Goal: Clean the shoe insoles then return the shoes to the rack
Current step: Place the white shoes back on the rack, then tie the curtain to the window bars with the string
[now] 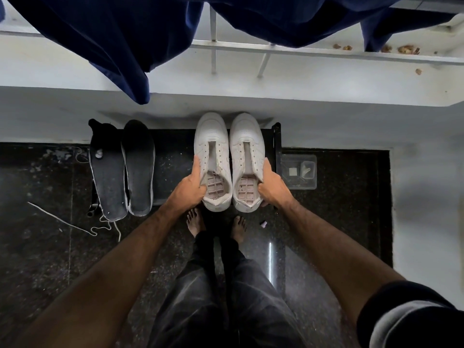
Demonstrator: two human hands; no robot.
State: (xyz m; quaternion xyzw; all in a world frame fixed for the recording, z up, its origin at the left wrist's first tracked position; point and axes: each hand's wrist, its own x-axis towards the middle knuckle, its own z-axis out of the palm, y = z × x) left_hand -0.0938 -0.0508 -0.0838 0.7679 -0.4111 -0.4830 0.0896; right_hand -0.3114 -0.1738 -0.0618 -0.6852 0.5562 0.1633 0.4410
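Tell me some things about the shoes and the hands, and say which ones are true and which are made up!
1. Each hand holds one white shoe. True: the left hand grips the left white shoe and the right hand grips the right white shoe.
2. The white shoes have laces tied in bows. False: the eyelets are empty, with no laces.
3. Two dark insoles lie left of the white shoes. True.
4. The person wears boots. False: the feet are bare.
5. Blue cloth hangs above. True.
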